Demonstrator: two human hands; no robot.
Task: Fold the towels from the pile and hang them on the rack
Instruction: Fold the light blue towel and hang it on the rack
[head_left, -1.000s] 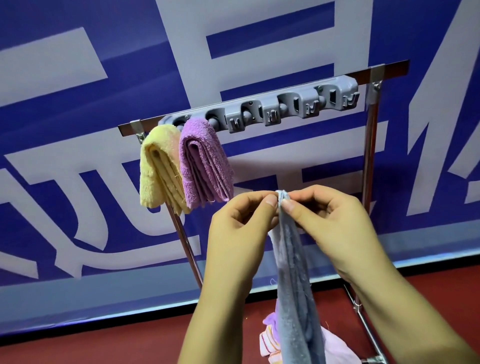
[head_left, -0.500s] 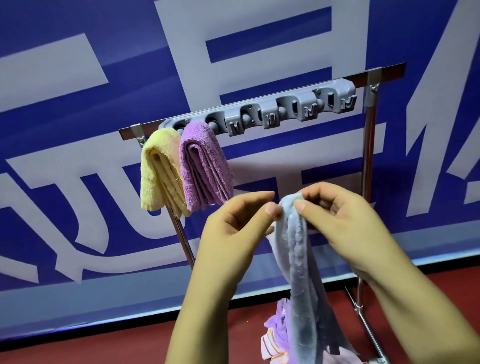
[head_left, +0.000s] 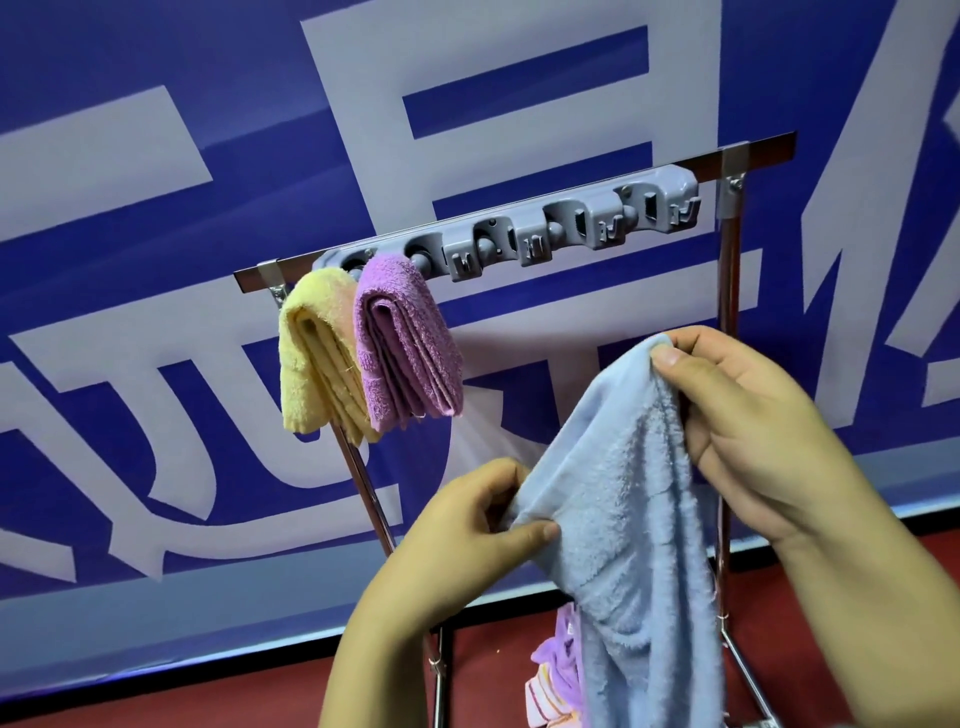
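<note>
- The person holds a pale blue terry towel up in the air in front of the rack, so the cloth hangs free and its edges can be found for folding.
- The right hand pinches the towel's top corner between thumb and curled fingers, the higher of the two holds. I judge it serves as the anchor from which the rest drapes.
- The left hand sits lower, its thumb and fingers nipping a bunched bit of the towel's left edge. It looks to be working along that edge to spread the cloth, though that is my reading only.
- The towel slopes between the two holds, and its lower part falls past the bottom of the view, so I cannot tell how it ends.
- The chrome tube rack with a grey plastic hook strip stands against a blue and white lettered banner.
- Two towels are already hung at the rack's left end: a folded yellow terry towel and, touching it on the right, a folded purple terry towel. Most of the strip to their right carries nothing, which leaves room for the blue one.
- Low down between the rack's legs, on the red floor, lies the pile of remaining cloths, purple and striped, partly hidden behind the hanging blue towel.
- By my estimate the task is under way, with folding of this towel not yet begun.
</note>
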